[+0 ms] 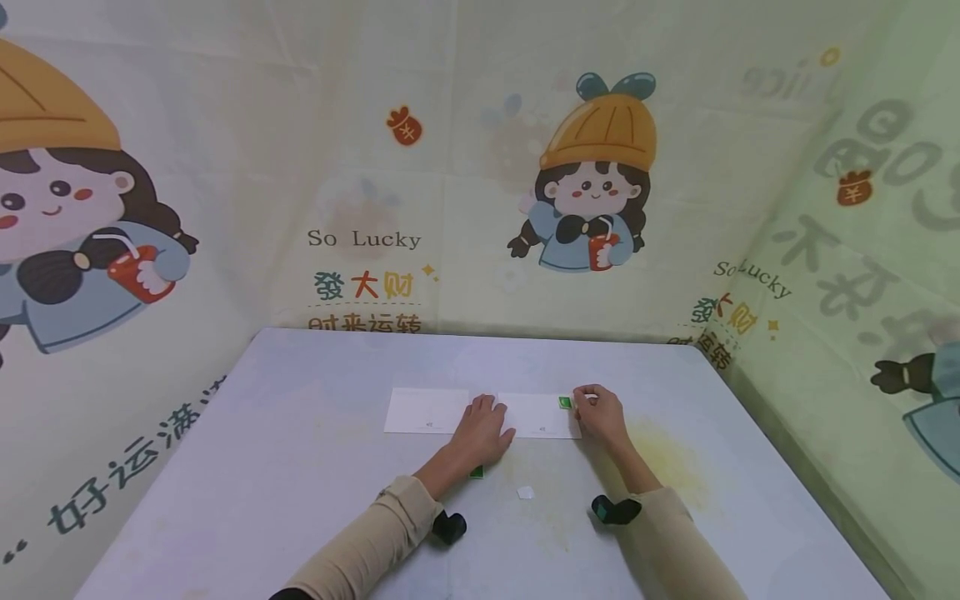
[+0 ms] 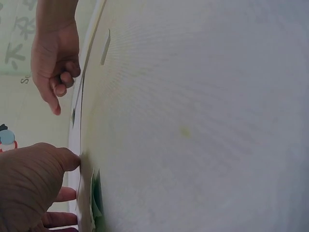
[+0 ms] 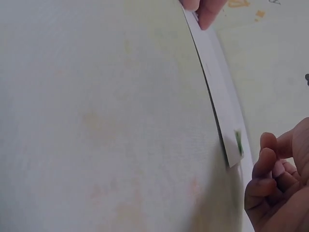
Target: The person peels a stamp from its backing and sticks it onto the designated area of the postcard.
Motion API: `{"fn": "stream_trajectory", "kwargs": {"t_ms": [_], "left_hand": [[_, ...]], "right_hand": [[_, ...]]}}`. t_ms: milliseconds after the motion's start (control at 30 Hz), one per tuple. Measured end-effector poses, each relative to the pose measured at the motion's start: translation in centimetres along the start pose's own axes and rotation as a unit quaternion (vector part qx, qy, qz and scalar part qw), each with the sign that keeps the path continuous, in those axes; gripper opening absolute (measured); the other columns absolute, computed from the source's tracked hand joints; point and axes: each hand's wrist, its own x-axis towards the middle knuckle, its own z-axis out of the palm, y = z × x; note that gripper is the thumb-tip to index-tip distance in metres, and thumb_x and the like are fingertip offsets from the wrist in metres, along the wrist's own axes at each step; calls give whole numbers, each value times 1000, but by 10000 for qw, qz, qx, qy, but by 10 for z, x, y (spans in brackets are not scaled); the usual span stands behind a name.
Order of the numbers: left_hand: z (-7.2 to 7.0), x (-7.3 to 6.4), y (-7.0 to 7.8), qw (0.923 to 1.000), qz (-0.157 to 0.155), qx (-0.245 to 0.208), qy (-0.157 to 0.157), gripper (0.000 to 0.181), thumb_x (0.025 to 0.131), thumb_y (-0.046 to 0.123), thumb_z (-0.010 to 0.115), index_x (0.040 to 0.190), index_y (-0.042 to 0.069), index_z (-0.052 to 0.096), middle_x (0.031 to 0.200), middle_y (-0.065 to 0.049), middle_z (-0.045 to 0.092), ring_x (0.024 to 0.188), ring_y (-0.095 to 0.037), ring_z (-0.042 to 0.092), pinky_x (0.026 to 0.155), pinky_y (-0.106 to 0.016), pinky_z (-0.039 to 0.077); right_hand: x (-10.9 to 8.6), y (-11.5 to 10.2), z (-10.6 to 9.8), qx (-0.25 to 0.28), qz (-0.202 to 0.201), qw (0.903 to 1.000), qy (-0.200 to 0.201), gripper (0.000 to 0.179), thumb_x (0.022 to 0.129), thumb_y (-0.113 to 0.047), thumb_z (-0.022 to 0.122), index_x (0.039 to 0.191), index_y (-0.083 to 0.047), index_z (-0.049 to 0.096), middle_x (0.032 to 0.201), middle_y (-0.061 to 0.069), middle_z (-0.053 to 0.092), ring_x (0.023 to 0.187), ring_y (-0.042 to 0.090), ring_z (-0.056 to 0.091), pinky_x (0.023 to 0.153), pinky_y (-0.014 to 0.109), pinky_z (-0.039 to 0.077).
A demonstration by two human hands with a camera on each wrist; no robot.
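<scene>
Two white envelopes lie side by side on the table, a left envelope and a right envelope, each with a small mark low on its face. A green stamp sits at the upper right corner of the right one. My left hand rests with spread fingers over the gap between them, its thumb and fingertips down at the right envelope's left end. Just beyond the stamped corner is my right hand. Its fingers are curled, thumb and forefinger together, with nothing visible between them.
Green papers, slightly bent, lie under my left wrist, mostly hidden in the head view. A small white paper scrap lies on the table nearer to me. A printed cloth hangs behind the table and along its sides.
</scene>
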Motion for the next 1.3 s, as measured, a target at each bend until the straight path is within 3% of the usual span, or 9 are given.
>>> {"fn": "stream_trajectory", "kwargs": {"t_ms": [100,200,400,600,1000,1300], "left_hand": [[1,0,-1,10000,-24,6,-3,50,102,35,63,138,0,58,146,-19,50,140,-34,43,117,-47,37],[1,0,-1,10000,-33,3,-2,51,102,35,62,139,0,58,147,-19,50,141,-33,42,117,-47,36],[0,0,0,10000,-32,31,-3,50,102,35,63,138,0,58,147,-19,50,140,-34,43,117,-47,37],[0,-2,0,10000,-17,-6,3,50,102,35,64,137,0,59,147,-19,50,140,-34,43,116,-47,37],[1,-1,0,10000,-39,-18,-50,51,102,35,63,138,1,58,147,-18,50,141,-34,43,117,-47,37],[1,-1,0,9999,5,105,-12,51,102,37,63,139,1,58,147,-18,51,141,-33,43,117,-46,38]], "right_hand": [[-4,-2,-2,-79,-229,9997,-8,27,101,-19,59,116,3,66,80,11,65,67,18,57,55,26,42],[-9,-5,-4,-468,-735,9962,79,25,99,-16,62,115,3,66,84,13,67,72,21,59,59,28,45],[-18,-8,-6,-1458,-1886,9712,54,29,96,-9,64,120,8,63,104,22,71,94,36,68,83,49,55],[-24,-10,-6,-1927,-2487,9492,-43,35,95,-5,65,124,12,61,115,28,67,107,44,64,93,57,51],[-27,-12,-5,-2836,-2002,9349,-731,58,97,-28,69,141,6,52,143,29,53,131,45,50,107,59,44],[-29,-8,-3,-3205,-2299,9127,-1070,68,98,-35,68,146,8,47,152,29,45,140,48,42,107,64,41]]}}
